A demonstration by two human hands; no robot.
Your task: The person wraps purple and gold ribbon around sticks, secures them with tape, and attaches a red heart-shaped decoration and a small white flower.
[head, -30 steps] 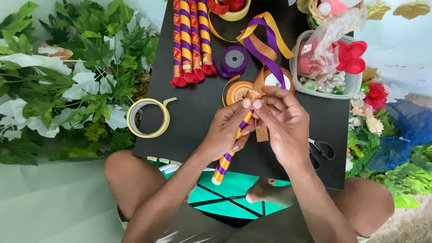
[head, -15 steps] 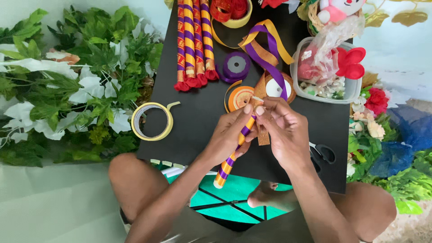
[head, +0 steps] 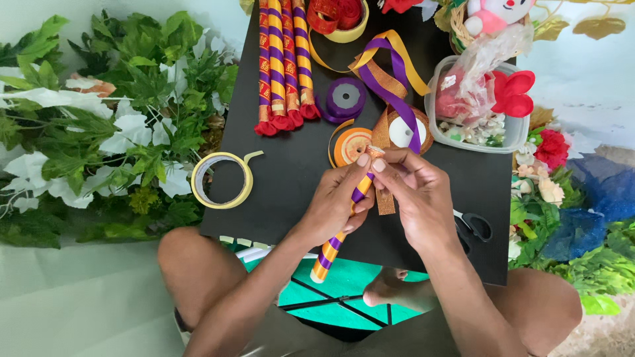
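Both hands worked over a black bench [head: 284,178]; the left hand [head: 337,201] gripped a purple-and-orange striped stick [head: 331,248]; the right hand [head: 413,195] pinched its top end; tape roll [head: 221,180] lay nearby.

You see glossy satin ribbon [head: 395,74] in purple and gold, a ribbon-wrapped stick [head: 338,231] with sheen, a matt black worktop [head: 291,165], and a clear plastic tub [head: 476,135].
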